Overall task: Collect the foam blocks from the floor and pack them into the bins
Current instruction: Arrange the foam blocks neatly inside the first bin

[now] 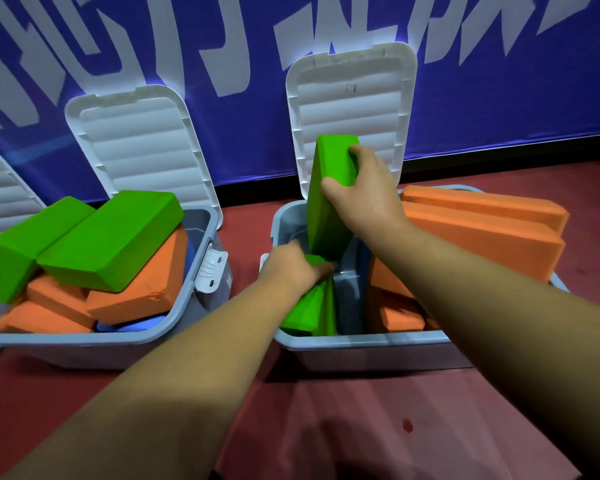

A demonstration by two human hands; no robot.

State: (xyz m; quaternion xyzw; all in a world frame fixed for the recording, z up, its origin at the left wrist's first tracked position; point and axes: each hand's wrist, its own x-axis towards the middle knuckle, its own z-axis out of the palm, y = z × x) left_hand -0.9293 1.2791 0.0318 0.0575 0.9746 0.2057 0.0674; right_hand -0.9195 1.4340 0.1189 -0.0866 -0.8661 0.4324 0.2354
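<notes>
Your left hand (pixel 291 268) rests on the low green block (pixel 309 313) in the right bin (pixel 361 341); fingers are blurred, can't tell the grip. Further in, your right hand (pixel 364 192) wraps fingers and thumb round the top of the upright green block (pixel 326 209), same bin. Orange blocks (pixel 482 223) sit beside it. Left bin (pixel 84 341) is piled full.

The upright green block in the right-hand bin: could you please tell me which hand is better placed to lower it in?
The right hand: it grips the upright green block near its top, so it can probably steer it down. The left hand rests low on a second green block in the bin.
</notes>
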